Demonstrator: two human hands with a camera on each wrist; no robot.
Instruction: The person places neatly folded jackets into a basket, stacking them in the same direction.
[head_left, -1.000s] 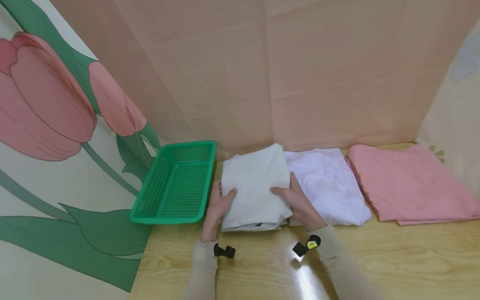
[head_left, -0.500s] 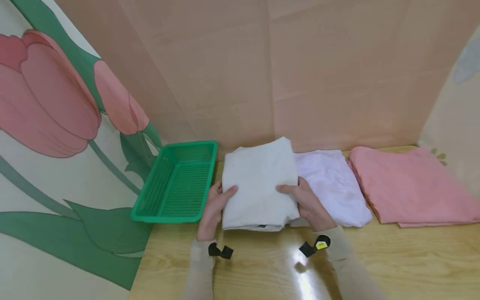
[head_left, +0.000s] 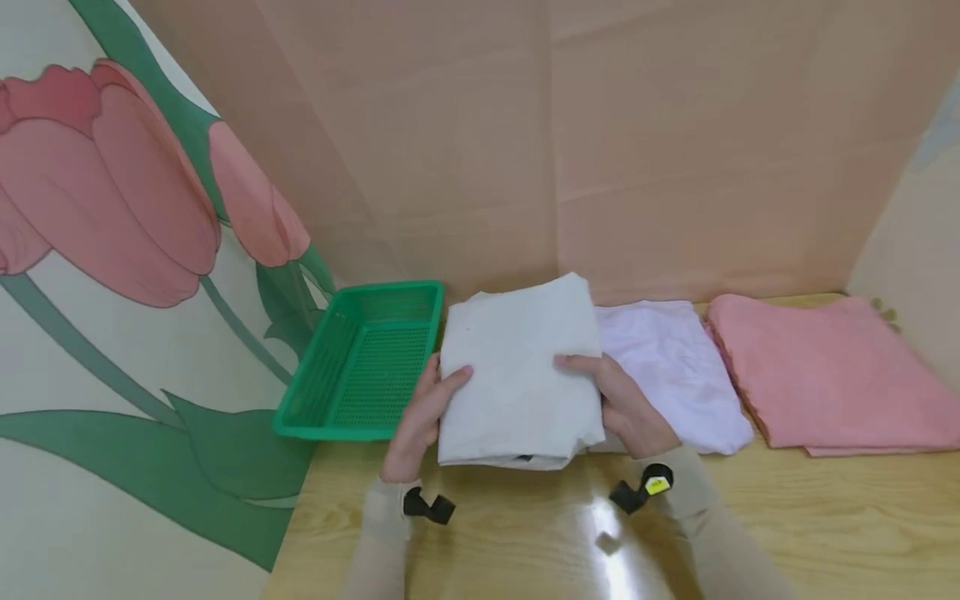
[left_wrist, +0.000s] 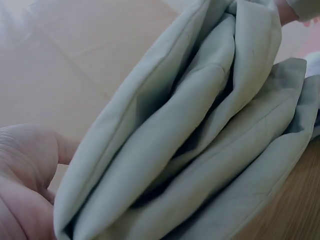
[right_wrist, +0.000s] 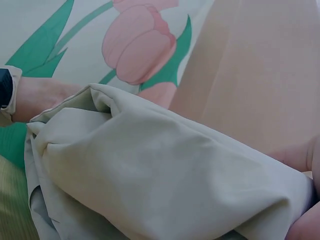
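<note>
A folded light grey-white cloth (head_left: 517, 375) is held between both hands in the head view. My left hand (head_left: 420, 417) grips its left edge, thumb on top and fingers behind or under it. On the right edge my right hand (head_left: 628, 404) does the same, its thumb lying across the top face. Several stacked fold layers of the cloth (left_wrist: 165, 130) show in the left wrist view, slanting above the wooden surface. In the right wrist view the cloth (right_wrist: 150, 165) bulges and creases between the hands. Fingers beneath it are mostly hidden.
A green plastic basket (head_left: 360, 433) stands left of the cloth with nothing in it. To the right lie a folded white-lilac cloth (head_left: 667, 367), partly covered, and a folded pink cloth (head_left: 832, 375). All rest on a wooden table (head_left: 525, 533) against a draped backdrop (head_left: 450, 150).
Both hands keep their hold while the grey-white cloth rises and tilts toward the camera. It now overlaps more of the white-lilac cloth. The head view has shifted slightly left.
</note>
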